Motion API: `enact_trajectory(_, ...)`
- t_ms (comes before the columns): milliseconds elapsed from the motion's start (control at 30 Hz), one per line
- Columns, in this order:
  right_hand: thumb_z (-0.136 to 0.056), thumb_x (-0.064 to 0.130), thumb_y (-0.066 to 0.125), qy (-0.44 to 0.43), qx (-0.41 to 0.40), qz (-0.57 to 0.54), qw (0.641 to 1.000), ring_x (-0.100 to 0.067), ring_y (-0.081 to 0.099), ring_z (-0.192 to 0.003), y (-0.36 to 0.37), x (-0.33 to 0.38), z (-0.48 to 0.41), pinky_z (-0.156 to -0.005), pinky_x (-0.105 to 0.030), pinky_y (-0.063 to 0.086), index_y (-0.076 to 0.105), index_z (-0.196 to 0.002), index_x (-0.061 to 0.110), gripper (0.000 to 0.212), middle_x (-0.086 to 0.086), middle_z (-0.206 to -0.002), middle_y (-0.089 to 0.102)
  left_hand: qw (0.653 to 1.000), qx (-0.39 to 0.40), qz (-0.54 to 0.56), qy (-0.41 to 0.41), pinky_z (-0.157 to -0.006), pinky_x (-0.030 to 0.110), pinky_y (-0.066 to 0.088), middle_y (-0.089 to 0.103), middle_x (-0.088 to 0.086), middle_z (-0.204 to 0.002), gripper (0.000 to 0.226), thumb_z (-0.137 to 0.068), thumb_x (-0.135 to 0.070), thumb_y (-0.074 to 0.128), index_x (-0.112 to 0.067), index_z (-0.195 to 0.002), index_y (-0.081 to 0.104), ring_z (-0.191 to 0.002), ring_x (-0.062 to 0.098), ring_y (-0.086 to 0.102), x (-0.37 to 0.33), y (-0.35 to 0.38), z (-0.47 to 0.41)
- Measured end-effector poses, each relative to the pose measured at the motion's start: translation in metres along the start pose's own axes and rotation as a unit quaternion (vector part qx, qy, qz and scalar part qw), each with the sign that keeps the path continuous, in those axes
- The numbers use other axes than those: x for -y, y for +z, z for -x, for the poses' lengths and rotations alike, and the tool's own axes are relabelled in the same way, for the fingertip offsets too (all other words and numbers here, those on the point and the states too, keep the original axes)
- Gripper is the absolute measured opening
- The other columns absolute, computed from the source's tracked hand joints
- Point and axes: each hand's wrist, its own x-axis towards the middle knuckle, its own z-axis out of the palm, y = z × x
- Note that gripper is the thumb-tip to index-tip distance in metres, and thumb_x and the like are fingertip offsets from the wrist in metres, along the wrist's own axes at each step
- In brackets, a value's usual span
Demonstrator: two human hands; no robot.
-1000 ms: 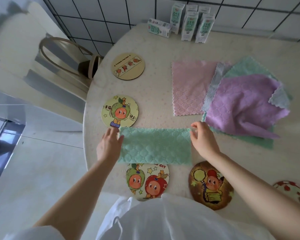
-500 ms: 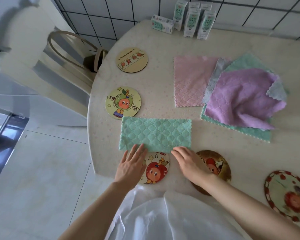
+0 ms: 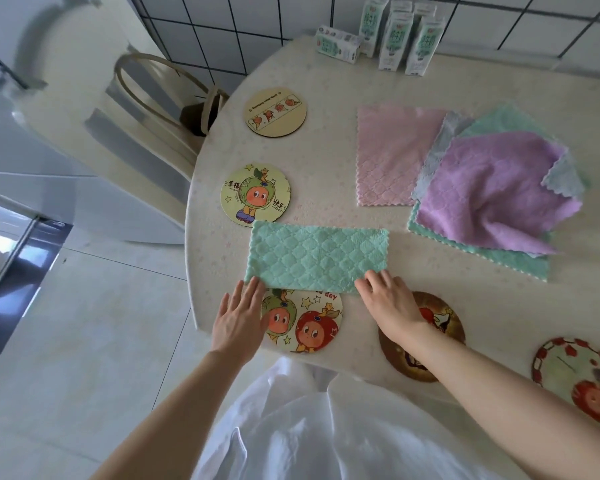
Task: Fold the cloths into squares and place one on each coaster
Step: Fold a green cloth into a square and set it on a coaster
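A round table stands against a tiled wall, its curved left edge falling away to open floor beside a chair. A green cloth, folded into a long rectangle with a quilted, scalloped texture, lies flat near the front edge. Its near long edge overlaps the top of the two-figure coaster; its far left corner lies just beside the green-figure coaster.

The left hand lies flat with fingers extended, fingertips on the cloth's near left corner. The right hand is likewise spread and flat, fingertips on the near right corner, its wrist over the dark coaster. Neither hand grips anything.

Bare tabletop remains between the folded cloth and the pink cloth beyond it. To the right, a purple cloth lies rumpled atop a grey one and another green one. A pale coaster sits at far left, a red-rimmed coaster at the near right edge, and milk cartons along the wall.
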Motion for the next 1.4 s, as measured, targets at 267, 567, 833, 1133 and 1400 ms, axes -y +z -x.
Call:
enact_trajectory(267,-0.063,-0.012,0.059,-0.042,-0.084,-0.080,0.992,-0.024,0.045,-0.066,-0.017,0.004,0.001,-0.056,-0.032,0.037,0.053,-0.076,0.009,0.026,-0.005,-0.075,0.049,0.999,0.004,-0.024,-0.021,-0.119,0.046,0.003,0.000,0.000,-0.159,0.071,-0.096,-0.047,0.037,-0.017,-0.152,0.005,-0.146,0.024,-0.004,0.001,-0.006,-0.015)
enact_trajectory(567,-0.088,0.003,0.056,-0.153,-0.092,-0.286,0.941,-0.010,0.054,-0.090,-0.048,0.034,0.033,-0.079,-0.017,0.045,0.061,-0.103,0.010,0.017,-0.001,-0.100,0.057,0.980,-0.067,0.057,0.178,-0.108,0.040,0.039,0.048,0.002,-0.143,0.063,-0.086,-0.038,0.053,-0.014,-0.143,0.040,-0.135,0.021,0.041,-0.068,0.008,-0.001)
enact_trajectory(833,-0.093,0.014,0.052,-0.188,-0.081,-0.300,0.932,-0.011,0.058,-0.085,-0.038,0.033,0.025,-0.075,-0.024,0.049,0.062,-0.106,0.011,0.016,0.000,-0.106,0.055,0.964,-0.082,0.076,0.242,-0.097,0.040,0.049,0.063,0.000,-0.127,0.045,-0.089,-0.040,0.045,-0.017,-0.123,0.064,-0.123,0.023,0.055,-0.043,0.024,0.012)
enact_trajectory(1133,-0.056,-0.017,0.071,-0.285,-0.016,-0.044,0.957,-0.025,0.052,-0.124,0.001,0.010,-0.002,-0.087,-0.036,0.054,0.048,-0.135,0.015,0.088,-0.007,-0.138,0.051,0.952,-0.059,0.084,0.289,-0.103,0.034,0.045,0.058,0.000,-0.134,0.044,-0.086,-0.024,0.068,-0.018,-0.129,0.060,-0.128,0.019,0.050,-0.010,0.019,0.027)
enact_trajectory(1400,-0.081,-0.014,0.055,-0.268,0.000,-0.157,0.950,-0.016,0.049,-0.123,-0.004,0.006,-0.021,-0.100,-0.031,0.046,0.050,-0.134,0.014,0.060,-0.001,-0.132,0.054,0.952,0.003,0.298,0.069,-0.083,0.033,0.056,0.069,-0.003,-0.116,0.030,-0.093,-0.026,0.055,-0.025,-0.122,0.063,-0.097,0.016,0.068,-0.016,0.002,0.026)
